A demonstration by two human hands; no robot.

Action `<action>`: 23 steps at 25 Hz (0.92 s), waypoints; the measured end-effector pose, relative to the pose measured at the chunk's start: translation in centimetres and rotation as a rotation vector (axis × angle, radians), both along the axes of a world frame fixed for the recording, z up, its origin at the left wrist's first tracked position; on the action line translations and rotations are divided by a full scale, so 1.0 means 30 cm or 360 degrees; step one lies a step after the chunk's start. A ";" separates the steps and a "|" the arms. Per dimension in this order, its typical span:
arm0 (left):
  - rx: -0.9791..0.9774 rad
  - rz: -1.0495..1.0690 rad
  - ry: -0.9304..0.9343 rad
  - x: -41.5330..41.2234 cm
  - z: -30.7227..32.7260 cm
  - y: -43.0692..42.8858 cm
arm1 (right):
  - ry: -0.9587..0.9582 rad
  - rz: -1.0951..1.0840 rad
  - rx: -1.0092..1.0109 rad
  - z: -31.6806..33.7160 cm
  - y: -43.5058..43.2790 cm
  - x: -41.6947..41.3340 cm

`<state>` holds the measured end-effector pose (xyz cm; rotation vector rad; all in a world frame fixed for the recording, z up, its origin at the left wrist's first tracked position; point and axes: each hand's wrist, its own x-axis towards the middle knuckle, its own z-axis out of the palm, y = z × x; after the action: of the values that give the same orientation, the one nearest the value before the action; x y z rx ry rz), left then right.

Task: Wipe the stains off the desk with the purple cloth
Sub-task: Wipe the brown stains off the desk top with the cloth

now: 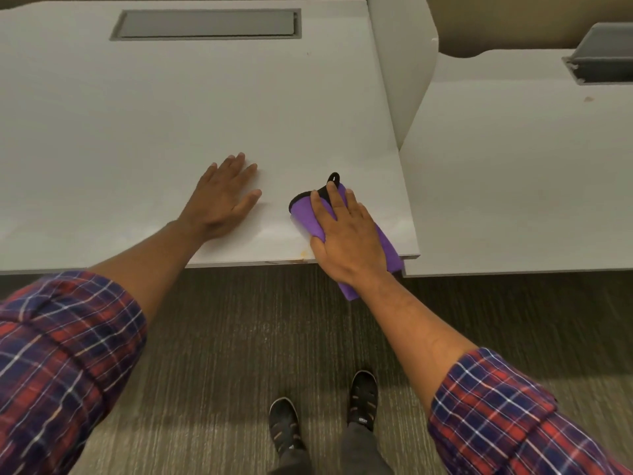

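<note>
The purple cloth [308, 217], edged in black with a black loop, lies folded near the front right corner of the white desk [137, 114]. My right hand [346, 234] presses flat on top of it, fingers spread, and one end of the cloth hangs over the desk's front edge. A small orange-brown stain [298, 258] sits at the front edge just left of that hand. My left hand [222, 197] rests palm down on the bare desk, left of the cloth and apart from it, holding nothing.
A grey cable hatch [205, 24] is set into the back of the desk. A white divider panel [400, 63] stands at its right side. A second desk [513, 166] with a dark grey tray [603, 53] adjoins on the right. Carpet and my shoes lie below.
</note>
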<state>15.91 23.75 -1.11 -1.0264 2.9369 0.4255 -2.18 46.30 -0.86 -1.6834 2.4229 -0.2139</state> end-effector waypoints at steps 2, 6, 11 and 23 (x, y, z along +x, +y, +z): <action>-0.0066 0.0066 -0.0045 0.111 -0.004 -0.047 | 0.0004 -0.0011 -0.0024 -0.006 -0.013 0.032; -0.0139 0.0086 -0.0072 0.209 -0.029 -0.074 | -0.0003 -0.0015 -0.0059 -0.005 -0.046 0.119; -0.0140 0.0081 -0.0011 0.205 -0.041 -0.085 | -0.0102 0.0062 -0.0061 0.003 -0.110 0.267; -0.0094 0.0107 0.0088 0.205 -0.053 -0.103 | -0.2672 -0.0759 -0.0688 0.164 -0.058 0.374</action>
<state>22.06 20.67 -2.69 -1.1410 2.9877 0.3767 9.05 44.56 4.06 -0.3530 1.2995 -1.5064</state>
